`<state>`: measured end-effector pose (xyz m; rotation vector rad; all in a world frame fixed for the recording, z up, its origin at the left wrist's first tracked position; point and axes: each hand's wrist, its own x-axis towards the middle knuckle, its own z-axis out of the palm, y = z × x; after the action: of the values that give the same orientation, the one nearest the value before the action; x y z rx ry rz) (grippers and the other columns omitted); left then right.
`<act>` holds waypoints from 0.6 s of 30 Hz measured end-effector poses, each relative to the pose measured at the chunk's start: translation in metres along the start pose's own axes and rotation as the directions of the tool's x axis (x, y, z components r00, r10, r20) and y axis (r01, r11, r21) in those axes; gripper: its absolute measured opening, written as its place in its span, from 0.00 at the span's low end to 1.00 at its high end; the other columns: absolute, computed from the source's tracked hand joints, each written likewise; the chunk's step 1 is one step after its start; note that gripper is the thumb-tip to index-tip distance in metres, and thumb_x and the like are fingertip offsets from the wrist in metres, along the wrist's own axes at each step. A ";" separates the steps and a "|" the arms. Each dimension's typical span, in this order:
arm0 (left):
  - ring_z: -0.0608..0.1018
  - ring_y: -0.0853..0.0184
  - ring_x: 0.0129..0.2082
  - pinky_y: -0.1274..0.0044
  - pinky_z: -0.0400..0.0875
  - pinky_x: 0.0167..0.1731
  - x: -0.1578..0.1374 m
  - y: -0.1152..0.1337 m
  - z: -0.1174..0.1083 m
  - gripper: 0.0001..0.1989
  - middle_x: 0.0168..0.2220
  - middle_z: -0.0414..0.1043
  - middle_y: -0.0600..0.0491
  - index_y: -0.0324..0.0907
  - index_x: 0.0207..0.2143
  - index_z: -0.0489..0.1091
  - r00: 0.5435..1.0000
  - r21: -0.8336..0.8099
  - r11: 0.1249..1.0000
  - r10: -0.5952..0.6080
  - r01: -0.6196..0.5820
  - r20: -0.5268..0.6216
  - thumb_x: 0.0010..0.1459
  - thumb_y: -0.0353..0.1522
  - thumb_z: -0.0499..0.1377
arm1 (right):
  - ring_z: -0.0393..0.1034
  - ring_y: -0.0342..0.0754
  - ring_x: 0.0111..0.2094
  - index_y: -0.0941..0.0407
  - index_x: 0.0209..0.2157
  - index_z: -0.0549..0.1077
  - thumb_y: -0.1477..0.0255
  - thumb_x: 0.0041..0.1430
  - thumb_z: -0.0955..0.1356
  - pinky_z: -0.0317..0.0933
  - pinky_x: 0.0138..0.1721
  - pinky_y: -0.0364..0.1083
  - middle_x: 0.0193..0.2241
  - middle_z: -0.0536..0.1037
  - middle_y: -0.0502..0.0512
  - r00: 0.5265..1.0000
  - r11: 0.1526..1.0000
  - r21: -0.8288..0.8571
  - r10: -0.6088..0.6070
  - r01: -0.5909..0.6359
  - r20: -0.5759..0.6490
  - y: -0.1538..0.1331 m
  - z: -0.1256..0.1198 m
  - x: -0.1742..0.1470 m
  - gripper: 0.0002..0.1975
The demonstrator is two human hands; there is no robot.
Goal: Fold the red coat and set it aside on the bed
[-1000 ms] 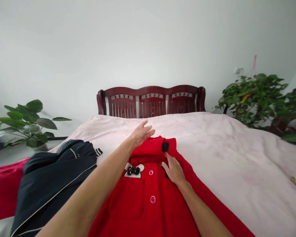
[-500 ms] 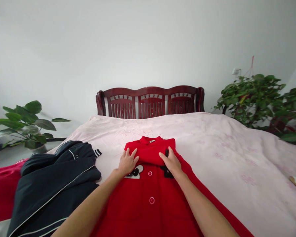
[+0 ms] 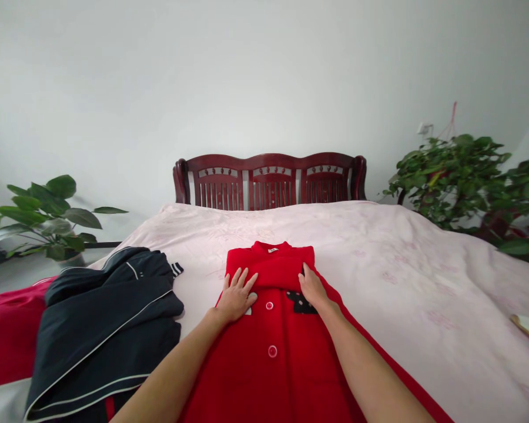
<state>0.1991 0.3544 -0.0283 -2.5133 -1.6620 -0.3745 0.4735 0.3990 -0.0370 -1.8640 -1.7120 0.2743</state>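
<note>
A red coat (image 3: 271, 376) with round buttons, a stand-up collar and black-and-white patches lies on the bed, collar away from me. A red fold, perhaps a sleeve, runs across its chest. My left hand (image 3: 237, 296) is open, its fingers spread flat on the coat's left side, and it covers most of the patch there. My right hand (image 3: 314, 288) is closed at the coat's right edge, thumb and fingers on the cloth by the end of the fold. A black patch with pale dots shows just below that hand.
A dark navy tracksuit garment (image 3: 110, 317) with white piping lies at left, partly over a red-and-white garment (image 3: 11, 329). The pale pink bedsheet (image 3: 405, 311) spreads under everything. A dark wooden headboard (image 3: 271, 179) stands behind. Potted plants flank the bed, left (image 3: 48, 217) and right (image 3: 449, 176).
My left hand has moved slightly right and flattened with fingers spread. My right hand has shifted a little right to the coat's edge. The fold lies flatter, and more of the right patch shows.
</note>
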 end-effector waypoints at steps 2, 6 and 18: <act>0.49 0.52 0.70 0.55 0.49 0.64 -0.021 -0.008 -0.001 0.30 0.71 0.45 0.46 0.52 0.69 0.49 0.999 -0.011 0.999 0.045 -0.045 -0.008 0.66 0.41 0.51 | 0.61 0.54 0.61 0.64 0.66 0.54 0.69 0.66 0.57 0.57 0.60 0.51 0.61 0.66 0.68 1.000 1.000 0.019 -0.023 0.022 0.009 0.007 -0.004 -0.008 0.29; 0.54 0.54 0.69 0.61 0.60 0.61 -0.087 -0.028 -0.001 0.29 0.71 0.47 0.46 0.53 0.69 0.48 0.996 -0.031 0.996 0.078 -0.079 -0.031 0.68 0.41 0.48 | 0.65 0.50 0.59 0.57 0.67 0.52 0.71 0.64 0.57 0.59 0.59 0.51 0.58 0.68 0.61 0.986 0.986 0.037 -0.165 0.166 -0.017 0.031 -0.015 -0.038 0.30; 0.62 0.54 0.65 0.63 0.64 0.60 -0.254 -0.025 -0.023 0.29 0.71 0.49 0.50 0.55 0.68 0.52 0.999 -0.058 0.998 -0.015 0.012 -0.051 0.65 0.40 0.51 | 0.56 0.62 0.64 0.59 0.68 0.54 0.59 0.67 0.57 0.53 0.61 0.59 0.65 0.59 0.68 0.996 0.855 -0.511 -0.074 0.092 0.054 0.076 -0.066 -0.152 0.32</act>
<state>0.0780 0.1326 -0.0737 -2.5112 -1.6740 -0.4912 0.5485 0.2348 -0.0607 -2.1484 -2.0253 -0.2179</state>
